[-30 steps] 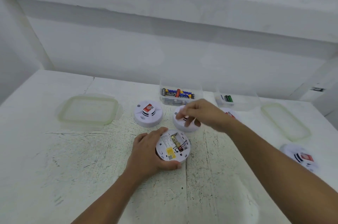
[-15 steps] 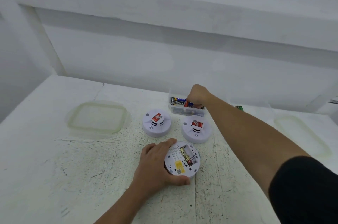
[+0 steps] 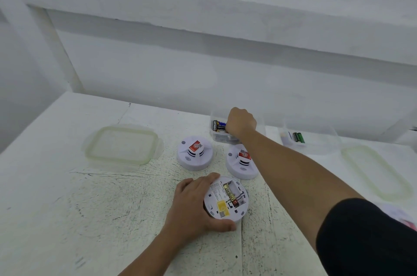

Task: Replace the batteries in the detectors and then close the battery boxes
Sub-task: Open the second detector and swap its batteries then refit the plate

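White painted table (image 3: 67, 208), its centre scuffed and scratched; white wall (image 3: 158, 72) with a ledge (image 3: 203, 5) behind. The open detector (image 3: 225, 202) lies back up at table centre, one battery (image 3: 229, 192) in its bay. The left hand (image 3: 194, 205) grips its rim from 9 o'clock, thumb curled round the near edge. The right hand (image 3: 241, 123) is at 12 o'clock, fingers curled down into a clear tub (image 3: 214, 137) of batteries (image 3: 217, 126); a pinch cannot be told. A face-up detector (image 3: 195, 154) sits at 11 o'clock, a second detector (image 3: 241, 163) at 1. Left lid (image 3: 123, 145) at 10, second tub (image 3: 316, 142) at 2, right lid (image 3: 376, 172) at 3.
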Demonstrator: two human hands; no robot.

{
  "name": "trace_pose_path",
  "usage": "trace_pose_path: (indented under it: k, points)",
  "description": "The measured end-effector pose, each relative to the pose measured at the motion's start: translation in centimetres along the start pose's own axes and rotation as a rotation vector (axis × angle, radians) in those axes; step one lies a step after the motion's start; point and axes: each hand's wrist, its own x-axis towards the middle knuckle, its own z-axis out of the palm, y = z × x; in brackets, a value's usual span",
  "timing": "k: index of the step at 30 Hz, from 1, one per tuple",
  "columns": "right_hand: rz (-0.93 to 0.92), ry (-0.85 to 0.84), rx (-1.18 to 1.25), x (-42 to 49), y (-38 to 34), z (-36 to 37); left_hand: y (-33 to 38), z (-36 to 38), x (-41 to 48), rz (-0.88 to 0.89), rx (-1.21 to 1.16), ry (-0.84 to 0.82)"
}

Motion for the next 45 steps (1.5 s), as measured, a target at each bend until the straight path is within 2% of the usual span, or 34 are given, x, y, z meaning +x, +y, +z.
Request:
trace_pose_path:
  k: [7, 15, 17, 22, 27, 33, 37, 42, 45]
  points:
    - [-0.057, -0.149, 0.046, 0.3, 0.8, -0.4, 0.4, -0.3, -0.1, -0.007, 0.013, -0.011]
    - [0.03, -0.125, 0.22, 0.7, 1.0, -0.4, 0.4, -0.4, -0.3, -0.028, 0.004, -0.031]
    - [0.053, -0.12, 0.373, 0.7, 1.0, -0.8, 0.4, -0.5, -0.3, -0.027, 0.002, -0.032]
    - [0.187, -0.172, 0.98, -0.6, 1.7, -2.9, 0.3, -0.4, -0.3, -0.002, 0.014, -0.016]
    - [0.105, -0.207, 1.193, -2.6, 3.0, -5.5, 0.1, -0.3, -0.2, 0.014, -0.009, 0.004]
    - [0.05, -0.39, 1.349, -6.8, 5.1, -6.8, -0.2, 0.1, -0.1, 0.001, -0.022, -0.003]
    - [0.02, -0.427, 1.314, -9.8, 6.0, -5.9, -0.2, 0.2, -0.2, -0.007, -0.034, 0.001]
    - [-0.101, -0.422, 1.145, -13.3, 6.6, -4.5, -0.3, 0.3, -0.1, -0.002, -0.05, 0.011]
    - [-0.164, -0.404, 0.963, -15.0, 6.6, -3.4, -0.3, 0.4, -0.2, 0.002, -0.031, 0.018]
